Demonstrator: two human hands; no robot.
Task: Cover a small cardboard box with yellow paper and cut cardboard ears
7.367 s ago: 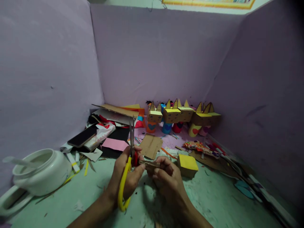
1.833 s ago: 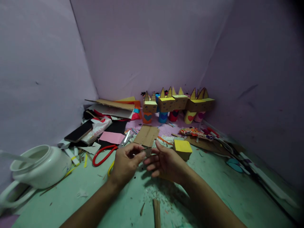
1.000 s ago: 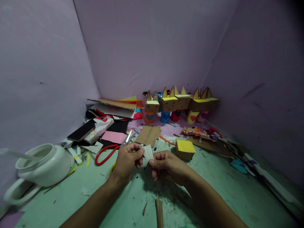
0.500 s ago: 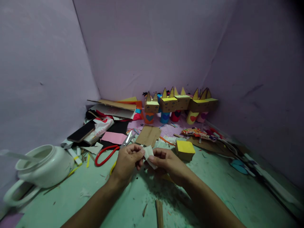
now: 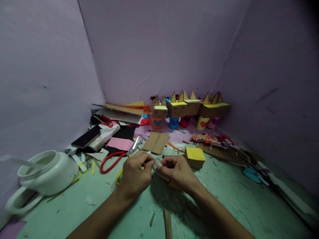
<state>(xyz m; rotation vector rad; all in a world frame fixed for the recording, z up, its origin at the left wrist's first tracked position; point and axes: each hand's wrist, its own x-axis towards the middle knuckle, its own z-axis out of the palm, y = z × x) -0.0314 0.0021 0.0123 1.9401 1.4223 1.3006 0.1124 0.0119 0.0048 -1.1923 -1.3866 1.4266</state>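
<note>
Between my two hands is a small whitish piece (image 5: 158, 165), perhaps paper or thin card, seen nearly edge-on and partly covered by fingers. My left hand (image 5: 138, 171) pinches its left end with thumb and forefinger. On its other end, my right hand (image 5: 178, 171) is closed with the thumb on top. Scissors (image 5: 113, 163) with red and yellow handles lie just beyond my left hand, blades partly open. A small cardboard box with a yellow top (image 5: 194, 157) sits beyond my right hand. A flat cardboard piece (image 5: 156, 142) lies ahead of both hands.
Several cardboard animal heads (image 5: 177, 109) on coloured, heart-marked tubes stand along the back wall. At left are a white pot (image 5: 50, 172) with a stick in it, a phone (image 5: 86, 136) and pink paper (image 5: 119, 144). A cardboard strip (image 5: 167, 224) lies at the front.
The whitish piece has turned from showing its flat face to nearly edge-on. My left hand has rolled over, its back now more visible; both hands still hold the piece.
</note>
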